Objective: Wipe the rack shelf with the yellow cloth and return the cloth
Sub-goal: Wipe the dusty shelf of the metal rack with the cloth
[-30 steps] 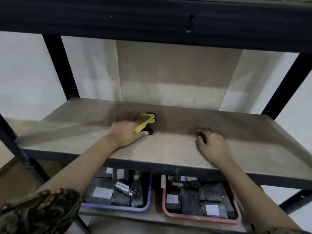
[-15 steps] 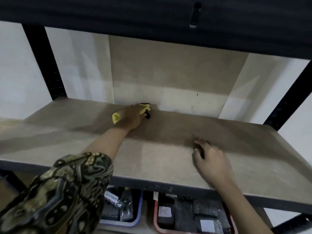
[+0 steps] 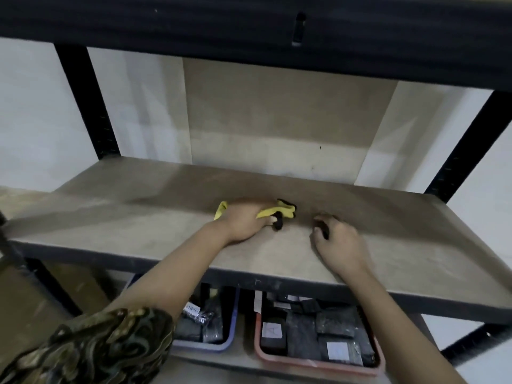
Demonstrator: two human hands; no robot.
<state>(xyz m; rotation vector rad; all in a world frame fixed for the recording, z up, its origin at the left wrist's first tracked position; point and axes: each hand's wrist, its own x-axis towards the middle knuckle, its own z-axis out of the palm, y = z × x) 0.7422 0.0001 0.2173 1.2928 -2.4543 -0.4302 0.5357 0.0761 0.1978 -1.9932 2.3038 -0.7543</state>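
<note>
Here, crumpled yellow cloth [image 3: 273,212] with dark edging under left hand [image 3: 243,223].

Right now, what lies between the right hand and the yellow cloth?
Head view: only bare shelf between the right hand and the yellow cloth, which the left hand holds.

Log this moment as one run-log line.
left hand presses yellow cloth on shelf | right hand rests on shelf | phase: wiping
</note>
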